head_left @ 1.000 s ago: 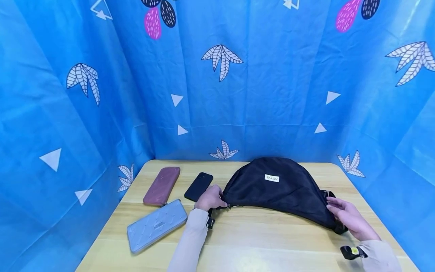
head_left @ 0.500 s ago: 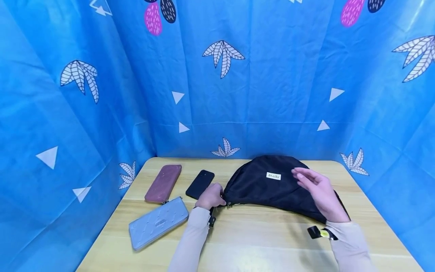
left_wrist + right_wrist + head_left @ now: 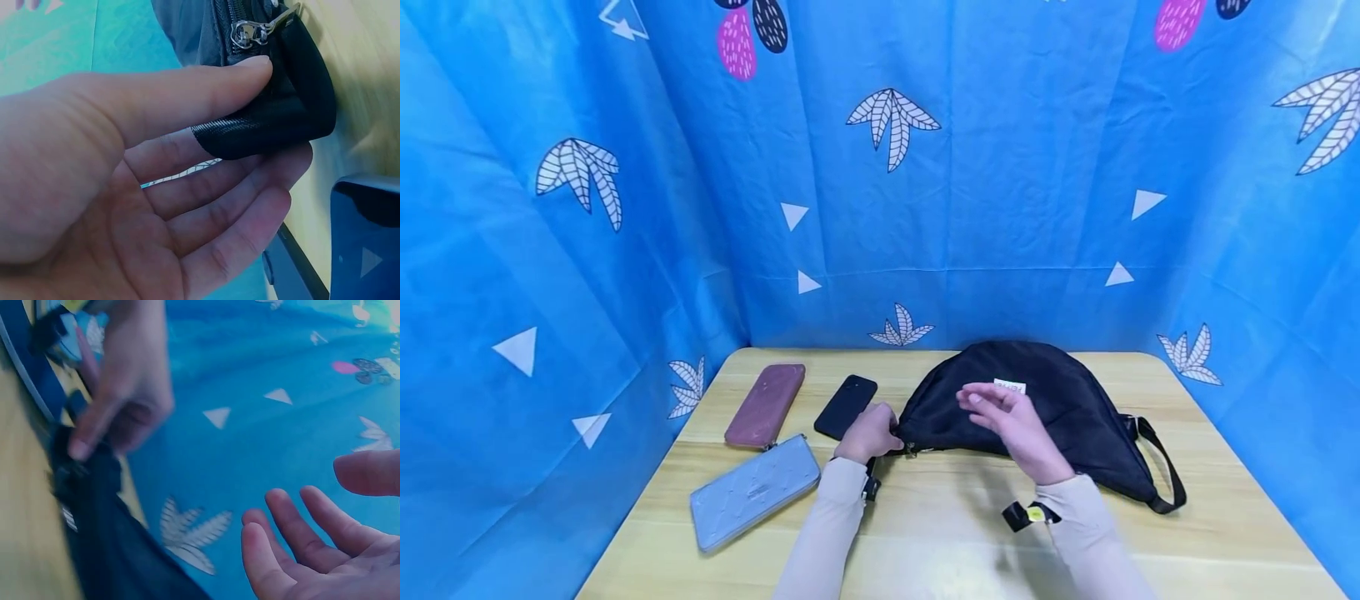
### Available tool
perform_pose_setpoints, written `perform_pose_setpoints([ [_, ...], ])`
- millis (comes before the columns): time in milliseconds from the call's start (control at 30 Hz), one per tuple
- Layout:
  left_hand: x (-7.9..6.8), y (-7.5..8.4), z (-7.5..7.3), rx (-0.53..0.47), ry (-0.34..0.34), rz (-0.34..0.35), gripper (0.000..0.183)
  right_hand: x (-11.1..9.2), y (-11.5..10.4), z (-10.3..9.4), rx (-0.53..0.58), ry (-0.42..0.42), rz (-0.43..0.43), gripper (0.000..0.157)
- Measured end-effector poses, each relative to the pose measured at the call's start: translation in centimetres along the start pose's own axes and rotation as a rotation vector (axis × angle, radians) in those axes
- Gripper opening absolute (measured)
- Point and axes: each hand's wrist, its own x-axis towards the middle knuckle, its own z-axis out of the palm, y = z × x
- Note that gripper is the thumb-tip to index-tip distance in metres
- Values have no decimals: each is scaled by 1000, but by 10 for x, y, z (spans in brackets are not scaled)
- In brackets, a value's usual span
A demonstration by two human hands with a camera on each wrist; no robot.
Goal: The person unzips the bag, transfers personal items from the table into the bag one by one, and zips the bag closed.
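A black crescent-shaped waist bag [image 3: 1067, 408] with a small white label lies toward the back right of the table. My left hand [image 3: 868, 433] pinches the strap end [image 3: 262, 128] at the bag's left corner, thumb on top and fingers beneath. Just beyond that thumb, in the left wrist view, sits a metal zipper pull [image 3: 250, 32]. My right hand [image 3: 1011, 425] is raised in front of the bag, overlapping its label in the head view. Its fingers [image 3: 315, 519] are loosely bent and hold nothing. At the bag's right end a strap loop [image 3: 1168, 467] lies on the table.
Left of the bag are a black phone [image 3: 846, 407], a mauve zip wallet [image 3: 766, 405] and a light blue quilted wallet [image 3: 756, 493], all on the wooden table [image 3: 940, 533]. A blue patterned curtain [image 3: 1030, 200] encloses the back and sides.
My right hand has left the bag's right end and swung leftward across its front, uncovering the strap loop. The left hand keeps its pinch on the left corner.
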Motion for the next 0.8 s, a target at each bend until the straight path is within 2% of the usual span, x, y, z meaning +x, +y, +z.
perform_pose_setpoints([
  [167, 1, 3, 2, -4, -4, -3, 43, 3, 25, 18, 0, -53, 117, 43],
  [367, 0, 7, -1, 41, 17, -23, 19, 7, 46, 29, 12, -114, 165, 41],
  [500, 0, 9, -3, 19, 32, -35, 10, 8, 54, 30, 15, -128, 201, 40],
  [567, 0, 9, -4, 8, 52, -42, 10, 9, 57, 30, 6, -150, 212, 40],
  [667, 0, 10, -6, 2, 70, -51, 19, 9, 62, 31, -8, -184, 223, 40],
  [800, 1, 10, -7, 6, 81, -48, 16, 9, 69, 35, 0, -208, 249, 40],
])
